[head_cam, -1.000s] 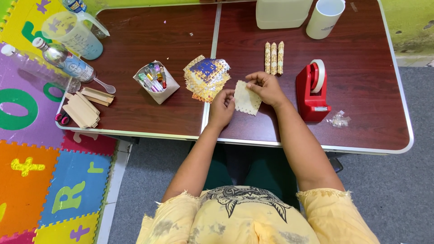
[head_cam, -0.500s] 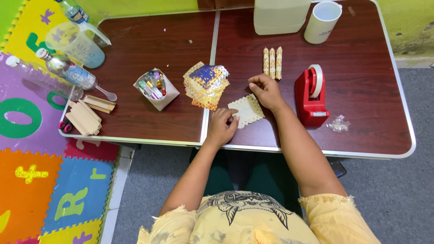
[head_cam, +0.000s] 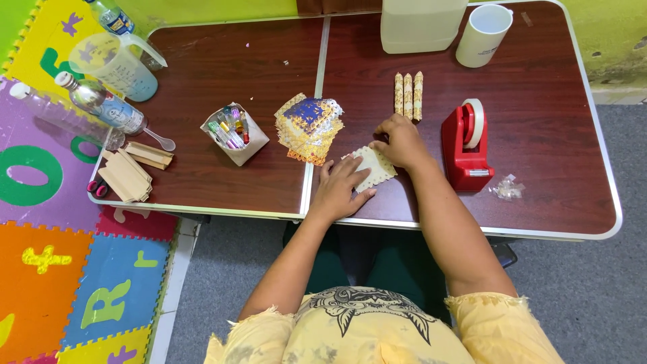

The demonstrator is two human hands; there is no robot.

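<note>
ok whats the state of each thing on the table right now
cream paper square: flat on table, under both hands
left hand: pressing its lower corner
right hand: on its upper edge
patterned paper stack: fanned, untouched
three paper rolls: side by side
white cup: upright

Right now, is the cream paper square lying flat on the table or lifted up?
Flat: the cream paper square lies on the table, left hand and right hand pressing it.
</note>
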